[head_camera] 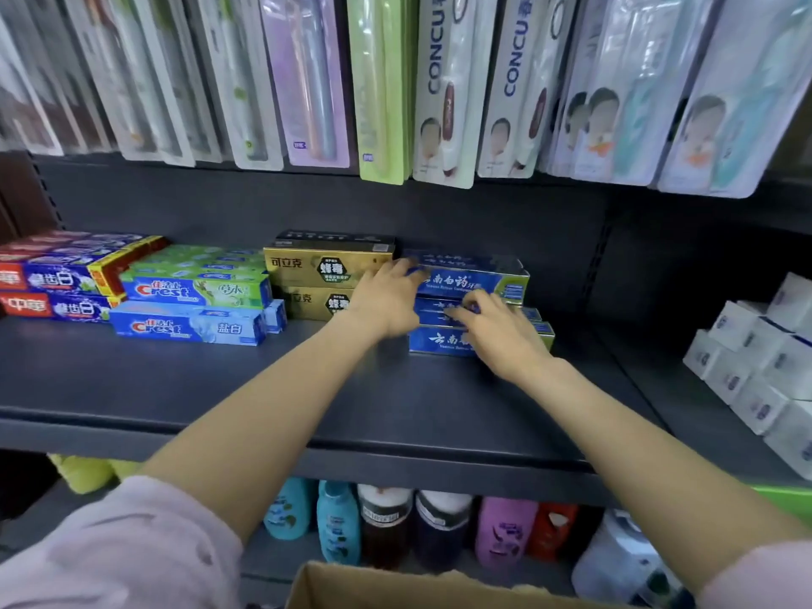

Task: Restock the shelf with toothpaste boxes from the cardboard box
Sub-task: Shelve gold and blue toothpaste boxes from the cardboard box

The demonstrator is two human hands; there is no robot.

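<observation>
On the dark shelf (175,389), red-and-blue boxes (57,279) sit far left, then Crest boxes (193,301), then gold boxes (316,274). The left hand (386,301) lies with fingers extended on the blue toothpaste boxes (474,279); the right hand (496,331) rests lower on that stack, fingers blurred, perhaps lightly curled. The cardboard box (395,586) sits below

Dark shelf (219,389), red-blue, Crest (189,329), gold (307,301) and blue toothpaste boxes (439,340) stacked rearward, white cartons (747,380) right
</observation>
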